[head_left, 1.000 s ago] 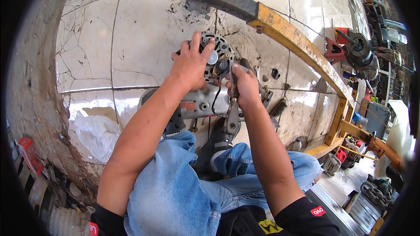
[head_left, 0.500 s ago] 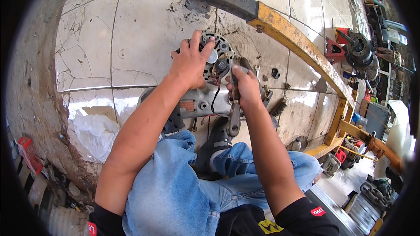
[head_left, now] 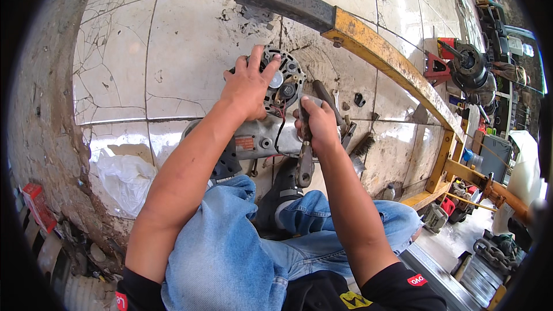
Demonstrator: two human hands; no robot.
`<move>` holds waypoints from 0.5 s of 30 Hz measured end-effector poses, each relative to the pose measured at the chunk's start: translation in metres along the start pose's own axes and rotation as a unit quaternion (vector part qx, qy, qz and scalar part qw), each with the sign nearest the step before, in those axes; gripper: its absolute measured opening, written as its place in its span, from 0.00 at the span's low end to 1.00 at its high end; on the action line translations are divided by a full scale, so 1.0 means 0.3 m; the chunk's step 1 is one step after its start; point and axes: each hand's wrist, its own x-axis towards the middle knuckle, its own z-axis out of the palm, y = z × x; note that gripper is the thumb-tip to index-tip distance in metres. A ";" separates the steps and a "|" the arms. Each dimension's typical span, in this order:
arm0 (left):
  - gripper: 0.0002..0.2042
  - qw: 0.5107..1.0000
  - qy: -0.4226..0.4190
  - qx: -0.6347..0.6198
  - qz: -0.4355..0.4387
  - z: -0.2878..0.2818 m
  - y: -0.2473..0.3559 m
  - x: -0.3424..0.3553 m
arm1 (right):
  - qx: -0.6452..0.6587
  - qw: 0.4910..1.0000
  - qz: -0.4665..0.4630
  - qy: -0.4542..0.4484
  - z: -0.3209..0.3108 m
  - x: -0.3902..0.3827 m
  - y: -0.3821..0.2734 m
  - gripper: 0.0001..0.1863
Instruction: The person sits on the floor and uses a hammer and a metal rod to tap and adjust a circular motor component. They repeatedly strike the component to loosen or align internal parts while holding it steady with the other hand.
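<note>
My left hand [head_left: 246,85] rests with spread fingers on the left side of a round alternator [head_left: 292,78], whose slotted housing and inner parts face up. My right hand [head_left: 320,121] is wrapped around a worn, dark metal hand tool [head_left: 305,164] with a hole in its rounded lower end; its upper end is beside the alternator's lower right edge, and I cannot tell whether they touch. Thin red and black wires [head_left: 281,122] hang from the alternator. Below it lies a silver metal housing [head_left: 253,139] with a reddish label, partly hidden by my arms.
A yellow steel frame [head_left: 391,49] with a dark end arches over the tiled floor. To the right lie a wrench [head_left: 336,99], a small black part [head_left: 360,99] and a brush [head_left: 364,144]. A white plastic bag [head_left: 124,178] sits left; a red stand [head_left: 436,68] is at far right.
My right hand and the tool have shifted slightly left and down. The alternator sits a little lower and further left in view; my left hand stays on it.
</note>
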 end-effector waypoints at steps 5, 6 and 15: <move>0.59 1.000 0.028 -0.007 0.009 0.029 -0.005 0.002 | 0.041 0.999 -0.031 0.007 0.007 0.070 -0.028 0.12; 0.59 1.000 0.026 -0.003 0.008 0.030 -0.010 -0.001 | 0.030 0.999 -0.019 0.001 0.011 0.045 -0.024 0.12; 0.57 1.000 0.005 -0.008 0.005 0.007 0.001 -0.006 | 0.007 1.000 -0.016 0.005 0.011 0.039 -0.013 0.12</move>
